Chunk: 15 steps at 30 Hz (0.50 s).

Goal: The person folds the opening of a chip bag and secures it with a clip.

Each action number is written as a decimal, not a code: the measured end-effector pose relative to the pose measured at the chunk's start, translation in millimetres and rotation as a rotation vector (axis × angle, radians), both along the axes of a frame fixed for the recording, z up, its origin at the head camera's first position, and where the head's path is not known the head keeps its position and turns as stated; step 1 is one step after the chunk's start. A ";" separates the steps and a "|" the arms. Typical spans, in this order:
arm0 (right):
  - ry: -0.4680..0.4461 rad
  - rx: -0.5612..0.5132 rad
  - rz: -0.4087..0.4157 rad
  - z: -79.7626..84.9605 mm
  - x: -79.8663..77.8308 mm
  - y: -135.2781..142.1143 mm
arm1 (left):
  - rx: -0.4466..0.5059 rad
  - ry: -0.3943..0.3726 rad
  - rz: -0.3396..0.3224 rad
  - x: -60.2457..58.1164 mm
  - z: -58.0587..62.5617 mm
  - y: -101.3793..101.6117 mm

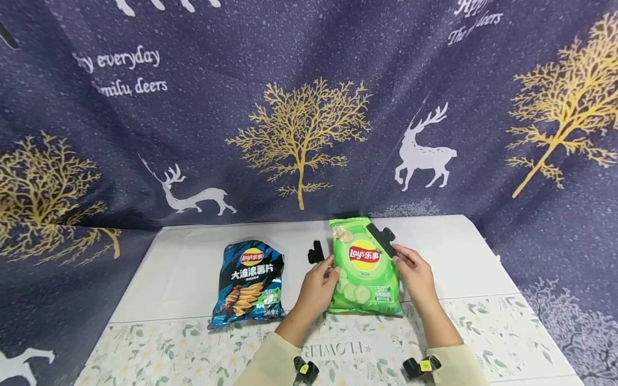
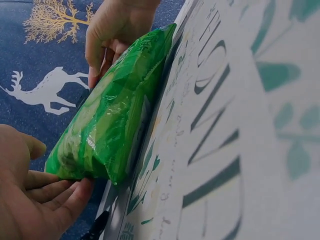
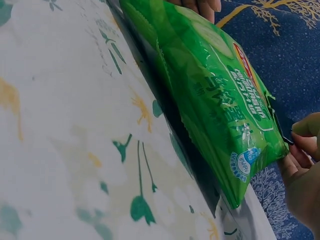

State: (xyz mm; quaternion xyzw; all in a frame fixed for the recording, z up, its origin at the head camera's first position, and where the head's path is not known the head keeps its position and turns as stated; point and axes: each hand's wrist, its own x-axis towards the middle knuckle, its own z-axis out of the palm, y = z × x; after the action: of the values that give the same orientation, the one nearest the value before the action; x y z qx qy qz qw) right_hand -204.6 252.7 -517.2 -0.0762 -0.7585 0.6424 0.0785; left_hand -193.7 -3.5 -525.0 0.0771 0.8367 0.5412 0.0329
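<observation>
"Where's the green bag (image 1: pixel 365 276)?"

"On the table (image 1: pixel 183 268), toward five o'clock from the middle of the head view. It's a plump pillow of glossy, wrinkled film, its lower edge near the seam between plain white and floral print."

"And the hands?"

"The left hand (image 1: pixel 316 287) meets the bag's eight o'clock side with nearly straight fingers, thumb held apart from them. The right hand (image 1: pixel 416 272), at three o'clock, has thumb and fingertips pinched together on the end of a black clip (image 1: pixel 381 239)."

"How does that clip sit?"

"Slantwise across the bag's one o'clock corner, a straight bar with a stubby handle. Whether it bites the film, I can't tell."

"Anything nearby?"

"A second clip (image 1: pixel 316 252), black too, just off the bag at ten o'clock. Farther out at nine lies a blue bag (image 1: pixel 251 287), shiny and creased."

"What can you read?"

"Both bags say Lay's 乐事, white on red over yellow. The blue one adds 大波浪薯片 in bold white; the green one shows cucumber slices and a '50'. At six o'clock, FLOWER is printed upside down on the table. The navy fabric backdrop (image 1: pixel 309 48), softly rippled, reads 'everyday' and 'milu deers' toward ten o'clock."
</observation>
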 end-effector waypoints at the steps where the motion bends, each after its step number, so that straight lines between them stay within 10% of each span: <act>1: -0.005 0.002 0.002 -0.2 -0.3 0.2 | 0.003 0.003 -0.003 0.0 -0.3 0.1; 15: -0.060 -0.003 0.007 -4.5 -2.3 2.8 | 0.009 0.018 -0.043 -0.8 -2.6 0.8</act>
State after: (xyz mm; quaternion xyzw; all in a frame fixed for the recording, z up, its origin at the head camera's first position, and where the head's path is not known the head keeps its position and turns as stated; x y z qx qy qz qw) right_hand -206.9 255.5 -521.7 -0.0930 -0.7600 0.6411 0.0532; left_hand -194.6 -2.7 -527.6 0.0999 0.8326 0.5435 0.0365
